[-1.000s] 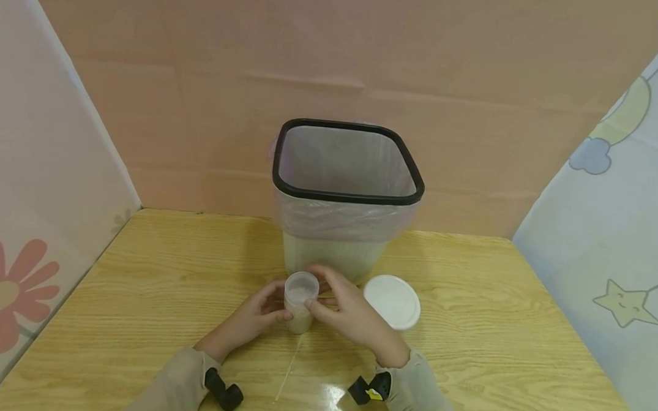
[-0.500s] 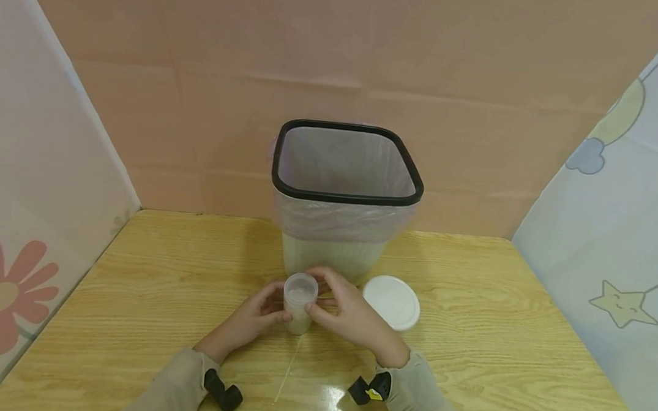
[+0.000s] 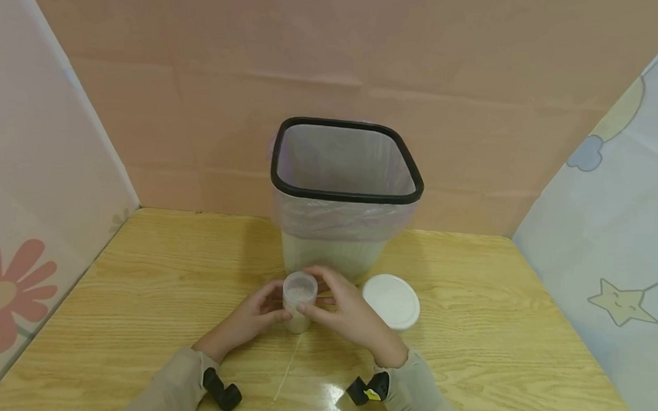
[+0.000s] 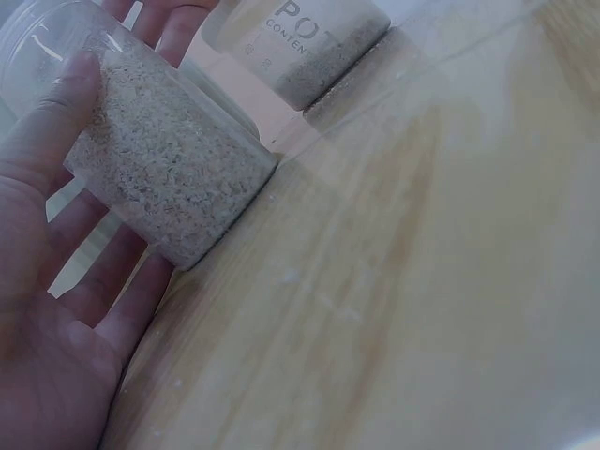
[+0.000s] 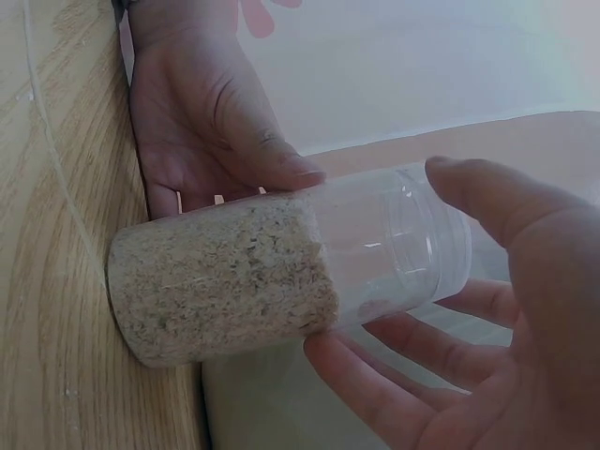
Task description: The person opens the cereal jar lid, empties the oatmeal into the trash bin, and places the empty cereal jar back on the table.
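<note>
A clear, open-topped plastic jar stands upright on the table in front of the bin. Pale beige grains fill its lower part, as the right wrist view shows. My left hand holds the jar low on its left side, thumb in front and fingers curled behind. On the opposite side, my right hand holds the upper part between thumb and fingers, the thumb by the rim. Behind the jar in the left wrist view is a clear tub with printed lettering and grains at its bottom.
A bin with a black rim and a pale purple liner stands behind my hands. A white round lid shows right of my right hand. A thin pale line runs along the wooden table toward me.
My right thumb has slid slightly left across the front of the jar. The jar and my left hand stay almost in place.
</note>
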`<act>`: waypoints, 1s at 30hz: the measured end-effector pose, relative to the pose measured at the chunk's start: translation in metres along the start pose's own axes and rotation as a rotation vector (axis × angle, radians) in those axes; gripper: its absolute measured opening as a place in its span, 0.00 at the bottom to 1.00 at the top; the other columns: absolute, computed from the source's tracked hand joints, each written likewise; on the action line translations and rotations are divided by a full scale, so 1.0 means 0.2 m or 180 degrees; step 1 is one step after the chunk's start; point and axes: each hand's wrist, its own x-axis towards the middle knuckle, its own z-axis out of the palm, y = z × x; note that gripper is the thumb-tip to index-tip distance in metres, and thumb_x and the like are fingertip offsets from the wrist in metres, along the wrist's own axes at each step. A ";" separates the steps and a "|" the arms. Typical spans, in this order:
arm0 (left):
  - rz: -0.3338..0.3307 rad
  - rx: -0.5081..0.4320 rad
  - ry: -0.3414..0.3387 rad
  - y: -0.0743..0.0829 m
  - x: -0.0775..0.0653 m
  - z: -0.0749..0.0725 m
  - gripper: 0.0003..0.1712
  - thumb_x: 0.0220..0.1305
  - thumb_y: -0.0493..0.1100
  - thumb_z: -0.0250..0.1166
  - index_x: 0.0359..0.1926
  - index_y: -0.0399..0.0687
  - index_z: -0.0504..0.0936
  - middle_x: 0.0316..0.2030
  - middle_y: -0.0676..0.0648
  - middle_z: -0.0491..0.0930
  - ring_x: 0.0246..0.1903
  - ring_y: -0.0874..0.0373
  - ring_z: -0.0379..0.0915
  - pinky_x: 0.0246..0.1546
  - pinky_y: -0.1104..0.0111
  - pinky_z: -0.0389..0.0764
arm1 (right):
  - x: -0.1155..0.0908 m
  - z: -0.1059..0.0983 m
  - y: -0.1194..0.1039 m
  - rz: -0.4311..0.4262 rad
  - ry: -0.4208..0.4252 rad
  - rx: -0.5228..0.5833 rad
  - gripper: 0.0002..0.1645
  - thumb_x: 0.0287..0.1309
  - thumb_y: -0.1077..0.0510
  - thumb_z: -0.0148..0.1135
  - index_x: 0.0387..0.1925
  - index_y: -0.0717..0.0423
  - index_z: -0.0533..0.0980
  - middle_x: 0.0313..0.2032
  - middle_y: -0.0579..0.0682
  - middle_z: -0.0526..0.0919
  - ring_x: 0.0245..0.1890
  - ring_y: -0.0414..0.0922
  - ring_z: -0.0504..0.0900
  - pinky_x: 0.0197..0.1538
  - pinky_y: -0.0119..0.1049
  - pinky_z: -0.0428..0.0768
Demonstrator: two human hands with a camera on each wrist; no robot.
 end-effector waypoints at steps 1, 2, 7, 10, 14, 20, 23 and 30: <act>-0.0002 -0.0007 -0.0004 0.00 0.00 0.00 0.30 0.62 0.37 0.63 0.64 0.49 0.65 0.56 0.43 0.71 0.57 0.47 0.66 0.57 0.65 0.71 | 0.00 0.00 -0.02 0.0020 -0.0004 0.0007 0.34 0.58 0.51 0.64 0.64 0.51 0.63 0.55 0.49 0.71 0.50 0.48 0.74 0.53 0.41 0.78; -0.0003 -0.0013 -0.0008 0.00 0.00 0.00 0.30 0.62 0.37 0.62 0.64 0.49 0.64 0.56 0.43 0.71 0.57 0.47 0.66 0.58 0.65 0.71 | 0.00 -0.01 -0.03 0.0033 -0.0007 0.0006 0.34 0.58 0.53 0.64 0.64 0.54 0.63 0.55 0.51 0.71 0.50 0.50 0.74 0.53 0.43 0.77; 0.0005 -0.0042 -0.0004 0.01 0.00 0.00 0.30 0.62 0.38 0.63 0.64 0.49 0.64 0.57 0.43 0.70 0.58 0.48 0.66 0.58 0.66 0.71 | 0.00 -0.02 -0.05 0.0024 -0.0042 -0.0006 0.34 0.60 0.53 0.62 0.65 0.55 0.62 0.57 0.51 0.70 0.51 0.51 0.74 0.53 0.46 0.77; 0.0031 -0.0031 0.0013 0.01 0.00 -0.01 0.30 0.61 0.38 0.63 0.64 0.49 0.64 0.56 0.43 0.71 0.57 0.48 0.66 0.57 0.65 0.71 | 0.00 -0.01 -0.01 -0.0053 -0.0057 -0.0083 0.35 0.61 0.47 0.60 0.66 0.51 0.61 0.59 0.46 0.68 0.50 0.47 0.75 0.51 0.40 0.79; 0.0031 -0.0016 0.0027 0.01 0.00 -0.01 0.30 0.61 0.37 0.63 0.64 0.49 0.65 0.56 0.44 0.71 0.57 0.48 0.66 0.57 0.65 0.71 | 0.01 -0.01 0.01 -0.0111 -0.0057 -0.0103 0.37 0.62 0.45 0.58 0.68 0.50 0.59 0.60 0.45 0.68 0.50 0.46 0.75 0.49 0.36 0.79; -0.0034 -0.0019 0.0036 0.01 0.01 -0.01 0.31 0.61 0.39 0.64 0.64 0.50 0.65 0.56 0.44 0.71 0.57 0.48 0.66 0.57 0.65 0.71 | 0.01 -0.01 0.01 -0.0051 -0.0003 -0.0024 0.33 0.60 0.45 0.61 0.61 0.51 0.61 0.54 0.47 0.72 0.49 0.43 0.77 0.48 0.33 0.79; 0.0012 0.0005 0.0032 0.01 0.01 0.00 0.31 0.61 0.39 0.64 0.64 0.48 0.65 0.56 0.43 0.71 0.57 0.50 0.67 0.57 0.65 0.71 | 0.01 -0.01 0.02 -0.0054 0.0013 0.0031 0.32 0.59 0.47 0.63 0.59 0.51 0.62 0.53 0.48 0.72 0.48 0.43 0.77 0.48 0.33 0.79; 0.0130 -0.0039 -0.0007 0.00 0.00 0.00 0.30 0.61 0.37 0.63 0.64 0.45 0.64 0.56 0.42 0.71 0.57 0.52 0.68 0.57 0.63 0.72 | 0.00 0.00 -0.03 -0.0015 0.0051 0.0156 0.34 0.55 0.54 0.67 0.60 0.55 0.64 0.53 0.54 0.72 0.48 0.50 0.76 0.49 0.43 0.80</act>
